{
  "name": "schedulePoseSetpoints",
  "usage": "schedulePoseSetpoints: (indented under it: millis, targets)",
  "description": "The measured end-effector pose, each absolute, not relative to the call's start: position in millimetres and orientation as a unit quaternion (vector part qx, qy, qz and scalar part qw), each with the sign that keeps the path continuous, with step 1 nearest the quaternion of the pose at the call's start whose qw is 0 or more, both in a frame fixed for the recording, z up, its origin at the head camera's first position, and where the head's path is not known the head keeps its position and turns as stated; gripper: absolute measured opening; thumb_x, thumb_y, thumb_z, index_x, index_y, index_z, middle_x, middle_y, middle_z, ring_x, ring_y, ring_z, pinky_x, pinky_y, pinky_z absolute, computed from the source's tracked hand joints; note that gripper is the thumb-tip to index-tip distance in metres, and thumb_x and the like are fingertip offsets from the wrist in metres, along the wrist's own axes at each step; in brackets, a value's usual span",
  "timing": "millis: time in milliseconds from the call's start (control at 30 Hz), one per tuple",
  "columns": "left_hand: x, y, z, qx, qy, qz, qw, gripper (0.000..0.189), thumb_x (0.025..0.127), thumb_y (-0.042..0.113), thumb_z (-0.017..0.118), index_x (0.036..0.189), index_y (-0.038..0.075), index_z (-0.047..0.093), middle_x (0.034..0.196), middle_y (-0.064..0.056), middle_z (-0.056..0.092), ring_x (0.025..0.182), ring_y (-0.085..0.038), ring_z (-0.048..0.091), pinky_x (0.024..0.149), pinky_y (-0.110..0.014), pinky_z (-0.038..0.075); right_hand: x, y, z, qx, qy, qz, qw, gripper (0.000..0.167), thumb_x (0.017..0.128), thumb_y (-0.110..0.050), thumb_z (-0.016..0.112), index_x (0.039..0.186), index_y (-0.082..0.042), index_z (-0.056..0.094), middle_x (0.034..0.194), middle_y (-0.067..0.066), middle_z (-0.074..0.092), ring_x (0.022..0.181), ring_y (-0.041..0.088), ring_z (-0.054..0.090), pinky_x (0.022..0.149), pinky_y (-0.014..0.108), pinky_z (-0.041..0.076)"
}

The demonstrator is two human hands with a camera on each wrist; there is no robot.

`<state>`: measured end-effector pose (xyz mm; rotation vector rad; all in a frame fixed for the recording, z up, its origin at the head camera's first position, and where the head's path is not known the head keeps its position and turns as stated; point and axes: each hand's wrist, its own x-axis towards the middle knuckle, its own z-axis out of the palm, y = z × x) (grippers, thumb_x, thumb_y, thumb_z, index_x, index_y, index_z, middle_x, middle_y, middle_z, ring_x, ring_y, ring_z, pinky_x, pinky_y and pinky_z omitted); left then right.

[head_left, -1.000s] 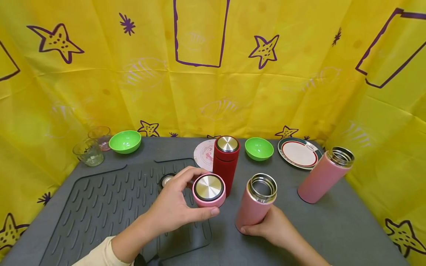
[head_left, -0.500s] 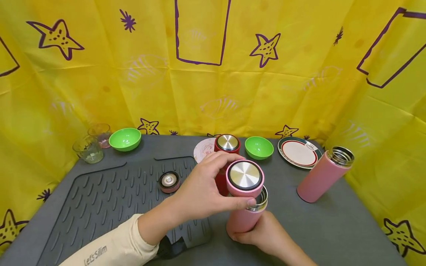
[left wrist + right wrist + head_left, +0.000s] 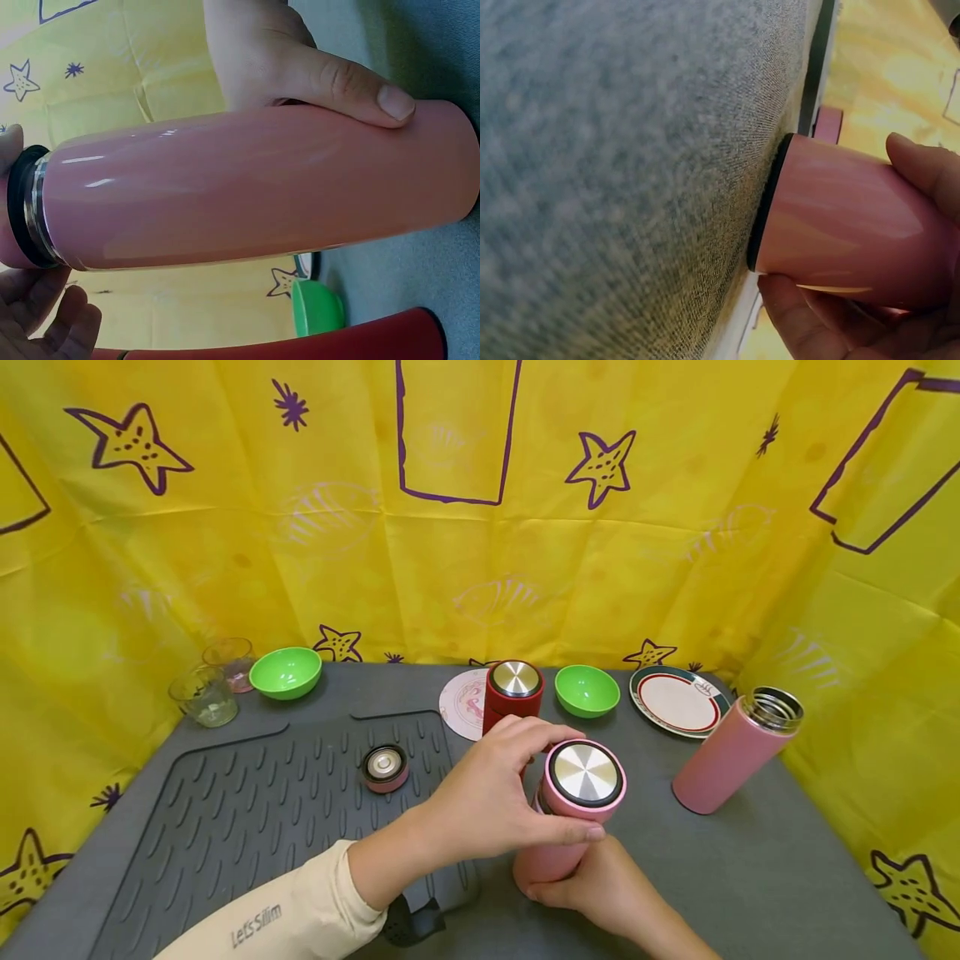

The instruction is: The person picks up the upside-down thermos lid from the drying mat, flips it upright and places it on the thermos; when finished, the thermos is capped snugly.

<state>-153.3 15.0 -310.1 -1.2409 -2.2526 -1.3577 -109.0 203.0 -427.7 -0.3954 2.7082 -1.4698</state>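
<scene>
My left hand point(image 3: 495, 797) pinches a pink lid point(image 3: 587, 774) with a shiny steel top between thumb and fingers. The lid sits at the mouth of a pink thermos bottle point(image 3: 247, 187); in the left wrist view a strip of steel neck still shows below it. Around the lower body of that bottle curls my right hand point(image 3: 607, 889), and the bottle's base meets the table in the right wrist view. Just behind the left hand stands a capped red thermos bottle point(image 3: 513, 697), partly hidden. Whether the lid's thread is engaged I cannot tell.
An uncapped pink thermos bottle point(image 3: 731, 756) stands at the right. Another lid point(image 3: 386, 768) lies upturned on the grey drying mat point(image 3: 247, 810). Along the back are two glasses point(image 3: 206, 697), green bowls point(image 3: 285, 673) point(image 3: 587, 691), a pale round disc point(image 3: 461, 703) and a plate point(image 3: 675, 700).
My left hand has carried the pink lid rightward, then down onto the mouth of the held bottle. The bottle shifted slightly left in my right hand's grip.
</scene>
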Motion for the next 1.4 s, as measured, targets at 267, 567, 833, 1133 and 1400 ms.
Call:
schedulePoseSetpoints:
  millis: [267, 567, 833, 1133, 1400]
  targets:
    - [-156.1, 13.2, -314.2, -0.421, -0.773, -0.463, 0.105, 0.064, 0.065, 0.038, 0.092, 0.120, 0.021, 0.064, 0.106, 0.016, 0.058, 0.100, -0.002, 0.048, 0.080, -0.024, 0.046, -107.5, 203.2, -424.9, -0.123, 0.868, -0.481, 0.028, 0.066, 0.063, -0.028, 0.093, 0.117, -0.011, 0.059, 0.102, -0.007, 0.065, 0.090, 0.010, 0.061, 0.081, 0.029, 0.050]
    - [-157.3, 10.5, -321.0, -0.423, -0.783, -0.449, 0.082, 0.071, 0.066, 0.039, 0.091, 0.127, 0.017, 0.061, 0.109, 0.013, 0.058, 0.102, -0.003, 0.049, 0.084, -0.024, 0.046, -107.8, 202.6, -426.2, -0.117, 0.873, -0.472, 0.039, 0.062, 0.063, -0.028, 0.093, 0.114, -0.013, 0.061, 0.097, -0.009, 0.067, 0.086, 0.009, 0.062, 0.079, 0.029, 0.051]
    - [-157.3, 5.1, -325.5, -0.412, -0.756, -0.509, 0.015, 0.078, 0.070, 0.027, 0.091, 0.136, 0.016, 0.051, 0.117, 0.010, 0.056, 0.097, -0.006, 0.051, 0.076, -0.026, 0.048, -107.7, 203.5, -427.6, -0.125, 0.867, -0.481, 0.028, 0.067, 0.062, -0.026, 0.093, 0.118, -0.010, 0.060, 0.101, -0.008, 0.066, 0.089, 0.009, 0.061, 0.081, 0.029, 0.050]
    - [-160.0, 4.5, -328.8, -0.453, -0.742, -0.494, 0.015, 0.070, 0.077, 0.024, 0.083, 0.139, 0.018, 0.049, 0.126, 0.011, 0.053, 0.109, -0.007, 0.047, 0.080, -0.025, 0.049, -109.1, 204.1, -427.5, -0.127, 0.860, -0.491, 0.045, 0.058, 0.064, -0.026, 0.093, 0.111, -0.010, 0.063, 0.095, -0.010, 0.067, 0.087, 0.009, 0.062, 0.079, 0.028, 0.050]
    - [-156.4, 12.4, -336.2, -0.397, -0.757, -0.518, 0.027, 0.082, 0.066, 0.036, 0.092, 0.130, 0.019, 0.044, 0.121, 0.012, 0.049, 0.106, -0.004, 0.048, 0.089, -0.027, 0.045, -109.5, 203.3, -427.7, -0.131, 0.861, -0.489, 0.044, 0.060, 0.065, -0.027, 0.092, 0.114, -0.013, 0.061, 0.101, -0.008, 0.066, 0.089, 0.011, 0.061, 0.082, 0.029, 0.050]
